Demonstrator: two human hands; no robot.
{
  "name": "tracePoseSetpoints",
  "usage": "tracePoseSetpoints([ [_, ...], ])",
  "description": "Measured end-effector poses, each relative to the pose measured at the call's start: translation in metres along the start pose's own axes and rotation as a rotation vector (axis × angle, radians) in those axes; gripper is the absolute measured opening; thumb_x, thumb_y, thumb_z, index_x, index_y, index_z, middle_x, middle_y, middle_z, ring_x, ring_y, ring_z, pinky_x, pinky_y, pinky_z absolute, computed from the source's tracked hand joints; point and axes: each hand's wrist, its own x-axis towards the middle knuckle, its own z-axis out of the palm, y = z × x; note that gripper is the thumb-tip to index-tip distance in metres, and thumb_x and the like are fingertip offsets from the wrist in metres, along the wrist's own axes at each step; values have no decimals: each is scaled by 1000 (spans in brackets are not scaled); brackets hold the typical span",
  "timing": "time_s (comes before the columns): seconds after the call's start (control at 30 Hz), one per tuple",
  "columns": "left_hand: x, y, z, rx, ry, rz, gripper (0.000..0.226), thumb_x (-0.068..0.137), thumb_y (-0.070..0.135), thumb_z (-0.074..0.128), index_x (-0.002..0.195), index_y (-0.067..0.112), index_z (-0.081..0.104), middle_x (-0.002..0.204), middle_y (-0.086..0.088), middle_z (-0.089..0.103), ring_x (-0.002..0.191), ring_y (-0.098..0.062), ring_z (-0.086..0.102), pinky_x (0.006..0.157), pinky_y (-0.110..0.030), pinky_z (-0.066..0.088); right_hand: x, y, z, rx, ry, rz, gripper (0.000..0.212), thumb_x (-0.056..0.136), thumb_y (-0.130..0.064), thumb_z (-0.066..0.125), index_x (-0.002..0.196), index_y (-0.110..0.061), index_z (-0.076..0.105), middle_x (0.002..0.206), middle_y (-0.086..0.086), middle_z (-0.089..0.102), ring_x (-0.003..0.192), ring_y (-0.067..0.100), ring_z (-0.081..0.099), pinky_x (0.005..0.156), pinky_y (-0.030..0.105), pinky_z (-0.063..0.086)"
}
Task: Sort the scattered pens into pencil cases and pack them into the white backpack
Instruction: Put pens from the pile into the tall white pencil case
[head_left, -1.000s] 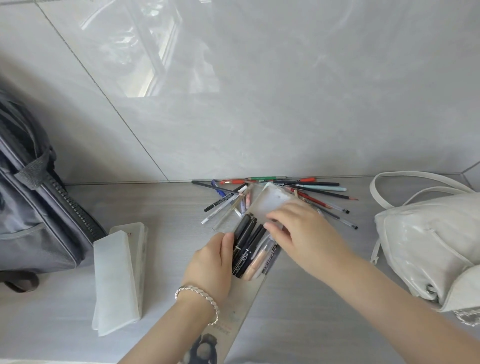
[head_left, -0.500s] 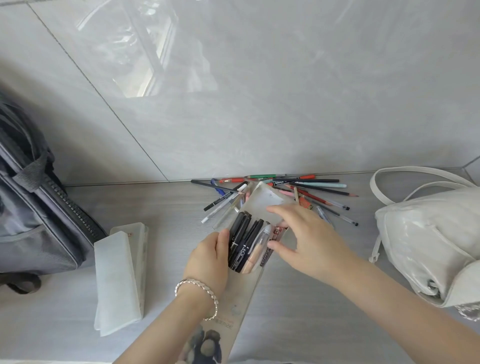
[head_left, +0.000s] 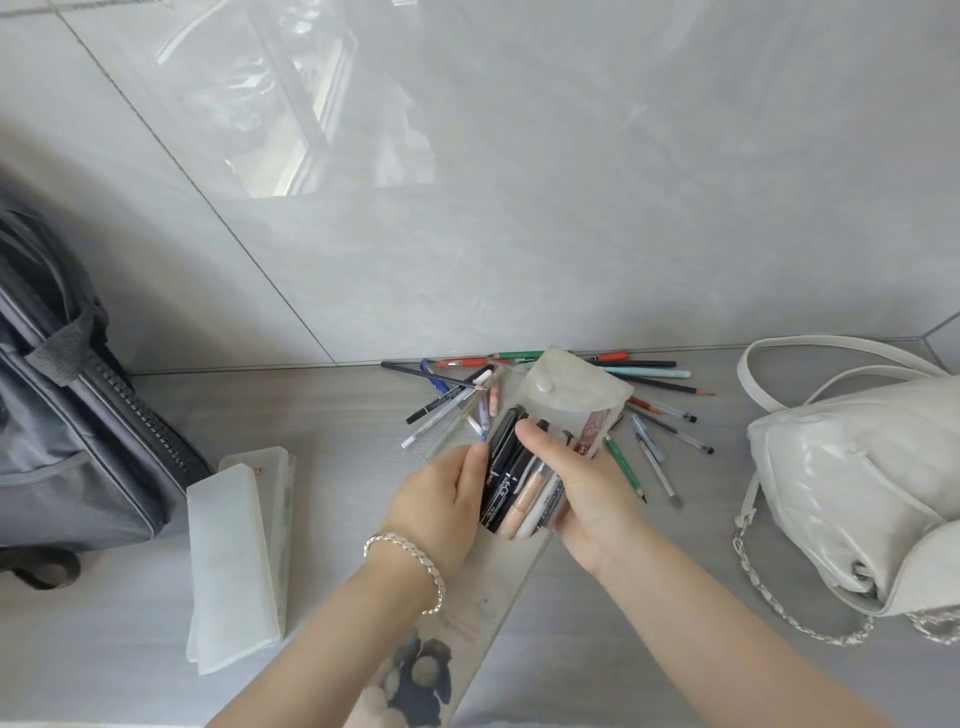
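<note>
A translucent pencil case (head_left: 571, 387) with a snap flap lies at the table's middle, its flap open and raised toward the wall. Several black and pale markers (head_left: 511, 488) stick out of its mouth. My left hand (head_left: 441, 506) grips the case's left edge with the thumb on a black marker. My right hand (head_left: 582, 483) holds the right edge, its thumb pressing across the markers. Loose pens and pencils (head_left: 649, 447) lie scattered behind and to the right of the case. The white backpack (head_left: 852, 483) sits at the right.
A frosted white pencil case (head_left: 234, 561) lies at the left on a second clear case (head_left: 283, 499). A dark grey backpack (head_left: 67, 431) stands at the far left. A tiled wall (head_left: 519, 208) rises just behind the pens.
The right hand came off the flap and moved down to grip the case's right side. The flap swung up and open. The case shifted slightly toward me.
</note>
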Motion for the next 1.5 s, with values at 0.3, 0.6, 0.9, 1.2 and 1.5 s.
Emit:
tracePoseSetpoints([
  [0.3,-26,-27,-5,410,-246,-118,119,59,72,63,146,24,-5,141,9,28,131,-14,33,106,-32,32,16,-3,-20,166,407,-40,42,73,-14,75,111,-3,63,110,15,67,101,32,64,92,50,50],
  [0.6,-35,-54,-7,366,-114,-102,85,63,44,71,132,33,24,106,14,30,102,-13,27,82,-17,25,18,-2,-25,258,538,-78,35,77,-18,74,109,-12,62,95,1,67,88,19,64,79,35,52],
  [0.9,-32,-52,-6,243,35,-6,79,63,29,76,130,30,33,106,13,30,104,-10,22,68,1,26,4,-6,-18,228,330,-171,50,59,-28,76,107,-17,65,117,4,66,110,22,61,101,42,44],
  [1.2,-31,-51,-6,308,234,78,83,57,12,76,129,31,39,107,11,30,106,-15,20,76,-27,37,19,-5,-18,191,584,-306,75,62,-16,85,126,-11,47,120,2,63,109,16,61,99,44,47],
  [1.5,-33,-49,-2,320,255,133,86,53,19,81,118,39,28,114,-1,45,108,-16,20,73,-27,35,19,0,-17,169,621,-303,66,67,-12,81,125,-8,51,120,6,63,109,21,62,91,41,51],
])
